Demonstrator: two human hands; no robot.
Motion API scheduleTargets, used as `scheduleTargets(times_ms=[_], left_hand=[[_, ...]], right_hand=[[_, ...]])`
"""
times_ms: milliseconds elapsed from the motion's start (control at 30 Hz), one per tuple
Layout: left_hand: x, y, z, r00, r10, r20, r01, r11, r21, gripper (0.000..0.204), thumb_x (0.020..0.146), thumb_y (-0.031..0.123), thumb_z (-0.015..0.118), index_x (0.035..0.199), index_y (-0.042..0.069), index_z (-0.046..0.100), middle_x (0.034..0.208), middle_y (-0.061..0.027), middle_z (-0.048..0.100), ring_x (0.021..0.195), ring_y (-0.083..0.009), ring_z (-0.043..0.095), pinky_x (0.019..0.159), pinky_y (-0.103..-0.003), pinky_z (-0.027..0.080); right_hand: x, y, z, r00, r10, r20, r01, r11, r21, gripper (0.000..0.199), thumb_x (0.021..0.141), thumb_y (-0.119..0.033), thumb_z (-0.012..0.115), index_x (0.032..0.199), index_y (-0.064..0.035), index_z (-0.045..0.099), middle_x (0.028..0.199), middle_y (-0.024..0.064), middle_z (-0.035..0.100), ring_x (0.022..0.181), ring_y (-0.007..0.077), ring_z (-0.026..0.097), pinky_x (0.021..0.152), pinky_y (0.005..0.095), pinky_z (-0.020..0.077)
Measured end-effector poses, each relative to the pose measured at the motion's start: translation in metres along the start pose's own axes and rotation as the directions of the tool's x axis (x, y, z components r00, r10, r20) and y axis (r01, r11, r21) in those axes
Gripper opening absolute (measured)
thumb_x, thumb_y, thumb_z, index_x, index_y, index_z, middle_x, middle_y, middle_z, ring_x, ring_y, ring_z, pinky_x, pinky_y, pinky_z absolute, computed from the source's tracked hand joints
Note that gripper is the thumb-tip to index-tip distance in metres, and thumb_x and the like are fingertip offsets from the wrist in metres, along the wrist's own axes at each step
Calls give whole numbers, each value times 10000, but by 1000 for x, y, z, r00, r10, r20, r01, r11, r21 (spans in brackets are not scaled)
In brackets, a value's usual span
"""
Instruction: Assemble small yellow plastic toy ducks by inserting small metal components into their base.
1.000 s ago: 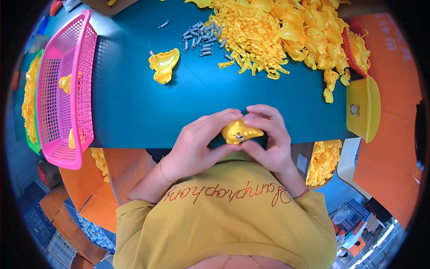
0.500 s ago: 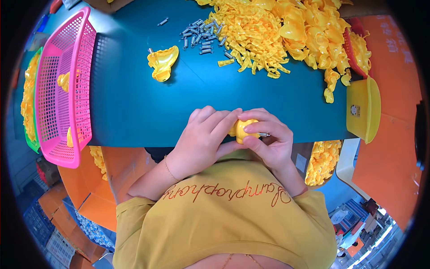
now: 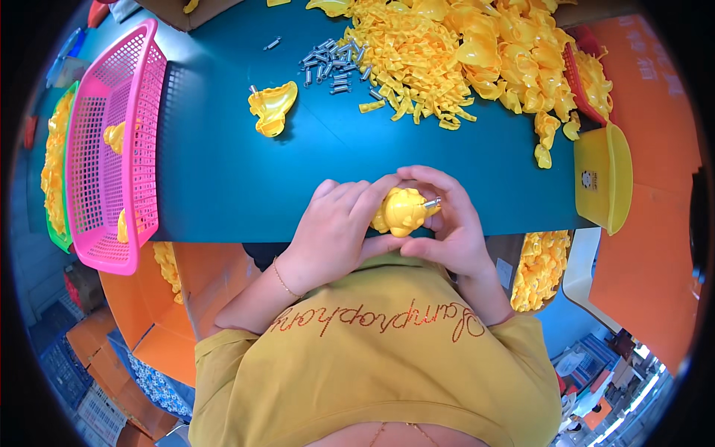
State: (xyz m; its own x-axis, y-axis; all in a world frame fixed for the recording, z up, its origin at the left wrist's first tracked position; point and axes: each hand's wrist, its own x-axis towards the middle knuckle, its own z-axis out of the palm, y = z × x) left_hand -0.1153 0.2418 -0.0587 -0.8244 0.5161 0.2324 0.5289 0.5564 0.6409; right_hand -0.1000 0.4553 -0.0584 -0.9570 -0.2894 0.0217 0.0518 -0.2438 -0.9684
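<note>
Just over the table's near edge, my left hand (image 3: 337,222) grips a small shiny yellow plastic figure (image 3: 403,211) from its left side. A silver metal pin (image 3: 432,203) sticks out of the figure's right side. Around that side curves my right hand (image 3: 452,220), its index finger along the top and its thumb below, with a gap between them. Whether its hidden fingertips touch the figure, I cannot tell. Farther off on the table lies a hollow yellow shell piece (image 3: 273,109) with a metal pin at its upper left.
Metal pins (image 3: 335,62) lie loose beside a heap of small yellow strips (image 3: 406,74) and yellow shells (image 3: 514,56). A pink basket (image 3: 141,160) holding a few yellow pieces stands at the left. At the right are a yellow bin (image 3: 612,179) and a red basket (image 3: 579,86).
My right thumb and fingers have loosened and spread from the yellow figure. The figure has turned, showing its rounded details, and its pin now points more upward.
</note>
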Motion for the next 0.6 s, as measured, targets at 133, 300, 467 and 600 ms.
scheduleTargets(times_ms=[133, 300, 467, 600], left_hand=[[0, -1, 2, 998, 54, -37, -56, 997, -54, 705, 845, 505, 821, 1311, 34, 583, 928, -62, 686, 704, -262, 610, 706, -370, 454], [-3, -2, 3, 996, 69, -50, -74, 992, -102, 701, 813, 537, 843, 1240, 35, 605, 831, -42, 693, 597, -245, 542, 628, -332, 440], [-12, -3, -1, 997, 49, -56, -55, 992, -111, 738, 772, 538, 878, 1244, 31, 623, 891, -58, 706, 639, -250, 566, 660, -331, 471], [-19, -20, -40, 941, -3, -339, -36, 994, -107, 849, 658, 516, 967, 1263, 22, 634, 1041, -92, 728, 818, -262, 677, 772, -334, 546]], right_hand=[[-5, 4, -11, 994, 102, 30, -105, 986, 131, 524, 866, -125, 864, 1321, 7, 640, 1389, 201, 624, 1332, 281, 582, 1081, 415, 519], [-2, 8, -15, 994, -31, 110, 25, 999, 48, 425, 859, 36, 823, 1263, -2, 698, 1359, 185, 652, 1250, 256, 646, 1031, 366, 575], [-1, 11, -12, 993, -26, 116, 21, 999, 47, 476, 828, -49, 874, 1268, -6, 699, 1349, 190, 660, 1225, 268, 660, 1004, 362, 579], [5, -7, 4, 992, 109, -70, -91, 972, 217, 607, 826, -115, 895, 1364, -10, 634, 1442, 184, 588, 1235, 269, 655, 965, 329, 596]])
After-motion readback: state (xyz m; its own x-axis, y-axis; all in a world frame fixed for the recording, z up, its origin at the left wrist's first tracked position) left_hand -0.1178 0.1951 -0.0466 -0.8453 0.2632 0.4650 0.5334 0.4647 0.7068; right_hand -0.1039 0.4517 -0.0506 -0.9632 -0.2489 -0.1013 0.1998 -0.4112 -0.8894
